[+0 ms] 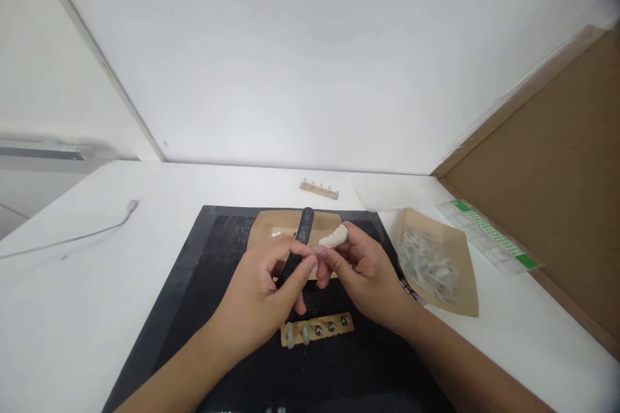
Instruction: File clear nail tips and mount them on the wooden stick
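Observation:
My left hand is closed, with thumb and index fingertip pinched together. A thick black rod passes behind its index finger and appears to be held in the curled fingers. My right hand is closed too and meets the left fingertips; a white finger cot covers its index finger. Whatever sits between the touching fingertips is too small to make out. Just below the hands, a wooden strip lies on the black mat, bearing a row of small metal parts, with translucent sleeves on the two at its left.
Behind the hands is a brown paper tray with small white bits. To the right stand another tray of translucent pieces and a clear compartment box with green labels. A second strip lies farther back. A cable crosses the left.

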